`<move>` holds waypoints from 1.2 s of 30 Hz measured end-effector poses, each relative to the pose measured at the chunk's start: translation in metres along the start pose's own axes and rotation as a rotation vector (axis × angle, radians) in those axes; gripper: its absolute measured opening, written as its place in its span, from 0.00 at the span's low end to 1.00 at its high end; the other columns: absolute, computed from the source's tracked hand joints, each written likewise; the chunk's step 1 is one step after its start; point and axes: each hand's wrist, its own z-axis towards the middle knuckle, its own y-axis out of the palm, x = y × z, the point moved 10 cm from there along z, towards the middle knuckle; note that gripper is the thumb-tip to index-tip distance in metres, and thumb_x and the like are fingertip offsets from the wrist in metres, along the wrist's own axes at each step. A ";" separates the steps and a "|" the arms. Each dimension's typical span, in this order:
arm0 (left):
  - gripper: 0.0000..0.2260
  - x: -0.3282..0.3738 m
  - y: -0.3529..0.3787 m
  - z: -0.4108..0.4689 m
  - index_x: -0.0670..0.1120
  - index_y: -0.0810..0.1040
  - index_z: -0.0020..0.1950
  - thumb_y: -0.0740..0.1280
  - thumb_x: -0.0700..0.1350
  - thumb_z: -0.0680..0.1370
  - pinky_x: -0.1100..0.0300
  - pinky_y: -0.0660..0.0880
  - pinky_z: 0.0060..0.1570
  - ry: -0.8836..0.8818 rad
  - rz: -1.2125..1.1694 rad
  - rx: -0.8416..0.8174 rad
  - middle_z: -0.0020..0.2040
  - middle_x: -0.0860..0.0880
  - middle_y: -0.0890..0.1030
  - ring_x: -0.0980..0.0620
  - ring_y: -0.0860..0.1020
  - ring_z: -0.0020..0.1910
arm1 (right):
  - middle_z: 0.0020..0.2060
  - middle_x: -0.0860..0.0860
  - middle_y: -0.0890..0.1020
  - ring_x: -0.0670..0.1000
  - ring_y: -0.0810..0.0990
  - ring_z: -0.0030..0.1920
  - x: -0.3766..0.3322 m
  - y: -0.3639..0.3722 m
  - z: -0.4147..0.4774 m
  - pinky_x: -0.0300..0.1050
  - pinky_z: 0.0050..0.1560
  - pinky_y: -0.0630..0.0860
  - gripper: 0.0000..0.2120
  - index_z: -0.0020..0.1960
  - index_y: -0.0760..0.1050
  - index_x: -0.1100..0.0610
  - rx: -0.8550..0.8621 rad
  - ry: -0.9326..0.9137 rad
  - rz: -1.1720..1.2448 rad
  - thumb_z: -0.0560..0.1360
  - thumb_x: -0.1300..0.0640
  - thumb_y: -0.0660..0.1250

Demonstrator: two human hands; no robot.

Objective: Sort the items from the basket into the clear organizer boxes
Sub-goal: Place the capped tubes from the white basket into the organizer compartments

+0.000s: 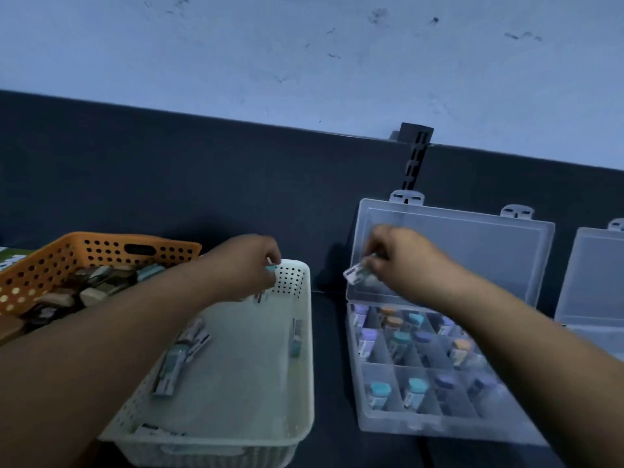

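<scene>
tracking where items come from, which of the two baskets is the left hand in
The white basket: the left hand is at its far end, fingers pinching a teal-capped vial. The orange basket sits further left.

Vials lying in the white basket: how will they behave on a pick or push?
Probably light: the right hand holds one vial in a simple pinch. Their round shape suggests the vials lying flat in the white basket would roll if nudged.
</scene>
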 end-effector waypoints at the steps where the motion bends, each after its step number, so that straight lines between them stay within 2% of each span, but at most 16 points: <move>1: 0.06 0.012 -0.003 0.000 0.53 0.75 0.46 0.67 0.42 0.74 0.52 0.81 0.41 0.014 -0.076 0.023 0.46 0.55 0.78 0.51 0.80 0.41 | 0.40 0.49 0.76 0.52 0.75 0.44 0.016 -0.009 -0.002 0.42 0.43 0.67 0.00 0.46 0.75 0.54 0.012 0.020 -0.002 0.76 0.58 0.66; 3: 0.09 0.045 -0.005 0.002 0.54 0.77 0.44 0.66 0.39 0.73 0.58 0.79 0.39 0.071 -0.173 0.060 0.45 0.55 0.79 0.54 0.79 0.40 | 0.43 0.50 0.78 0.52 0.75 0.45 0.045 -0.020 -0.006 0.41 0.43 0.66 0.03 0.47 0.77 0.55 0.011 0.038 -0.018 0.75 0.61 0.67; 7: 0.10 0.108 0.012 0.006 0.49 0.79 0.45 0.64 0.35 0.72 0.67 0.70 0.30 0.162 -0.252 0.064 0.41 0.50 0.80 0.56 0.74 0.32 | 0.49 0.54 0.80 0.54 0.77 0.49 0.083 -0.022 -0.010 0.38 0.45 0.65 0.10 0.53 0.79 0.57 -0.019 0.033 -0.052 0.75 0.65 0.64; 10: 0.10 0.130 0.031 0.012 0.50 0.78 0.45 0.65 0.35 0.72 0.65 0.72 0.37 0.181 -0.219 0.057 0.39 0.53 0.78 0.55 0.75 0.36 | 0.46 0.53 0.80 0.56 0.78 0.50 0.097 -0.012 -0.009 0.40 0.45 0.68 0.10 0.52 0.78 0.56 -0.023 -0.006 -0.043 0.73 0.65 0.66; 13: 0.10 0.137 0.045 0.016 0.52 0.78 0.46 0.67 0.36 0.73 0.59 0.77 0.46 0.154 -0.209 0.051 0.46 0.52 0.79 0.53 0.78 0.45 | 0.42 0.51 0.79 0.53 0.77 0.45 0.108 -0.001 -0.008 0.40 0.43 0.69 0.07 0.46 0.74 0.52 -0.046 -0.029 -0.001 0.73 0.63 0.67; 16: 0.10 0.140 0.050 0.017 0.50 0.79 0.49 0.67 0.36 0.73 0.60 0.77 0.48 0.146 -0.184 0.058 0.48 0.51 0.80 0.54 0.78 0.47 | 0.42 0.51 0.80 0.52 0.78 0.43 0.112 0.011 -0.008 0.42 0.44 0.74 0.08 0.47 0.76 0.51 -0.118 -0.058 0.044 0.73 0.64 0.68; 18: 0.10 0.140 0.052 0.018 0.49 0.80 0.50 0.68 0.36 0.73 0.61 0.76 0.47 0.138 -0.173 0.059 0.48 0.51 0.80 0.55 0.78 0.47 | 0.44 0.50 0.81 0.51 0.79 0.44 0.113 0.017 -0.010 0.41 0.47 0.75 0.10 0.50 0.79 0.51 -0.165 -0.075 0.048 0.73 0.64 0.68; 22: 0.10 0.136 0.055 0.018 0.49 0.80 0.50 0.68 0.36 0.72 0.62 0.75 0.47 0.131 -0.172 0.056 0.48 0.51 0.80 0.56 0.77 0.46 | 0.45 0.48 0.80 0.48 0.77 0.45 0.110 0.039 -0.017 0.38 0.46 0.72 0.12 0.53 0.80 0.51 -0.284 -0.095 -0.008 0.75 0.64 0.65; 26: 0.10 0.132 0.055 0.018 0.49 0.80 0.48 0.67 0.36 0.72 0.64 0.74 0.45 0.133 -0.173 0.058 0.46 0.53 0.79 0.56 0.76 0.43 | 0.51 0.50 0.81 0.51 0.80 0.49 0.106 0.057 -0.019 0.41 0.50 0.77 0.16 0.54 0.80 0.49 -0.383 -0.081 -0.038 0.73 0.65 0.64; 29: 0.10 0.128 0.055 0.019 0.51 0.78 0.47 0.67 0.36 0.72 0.65 0.71 0.42 0.135 -0.180 0.049 0.42 0.55 0.77 0.58 0.75 0.41 | 0.49 0.49 0.79 0.55 0.82 0.46 0.107 0.067 -0.020 0.50 0.49 0.81 0.16 0.53 0.78 0.46 -0.463 -0.033 -0.048 0.71 0.63 0.65; 31: 0.10 0.126 0.054 0.019 0.51 0.78 0.47 0.67 0.36 0.72 0.66 0.71 0.41 0.136 -0.180 0.045 0.42 0.56 0.77 0.59 0.75 0.40 | 0.49 0.50 0.79 0.56 0.82 0.46 0.108 0.070 -0.021 0.51 0.49 0.81 0.17 0.55 0.78 0.47 -0.495 -0.014 -0.052 0.69 0.61 0.67; 36: 0.10 0.123 0.054 0.021 0.51 0.78 0.47 0.67 0.36 0.73 0.69 0.68 0.37 0.147 -0.181 0.031 0.40 0.58 0.75 0.62 0.73 0.38 | 0.53 0.50 0.80 0.51 0.80 0.49 0.108 0.070 -0.014 0.42 0.52 0.77 0.14 0.56 0.78 0.48 -0.479 -0.037 -0.097 0.72 0.60 0.68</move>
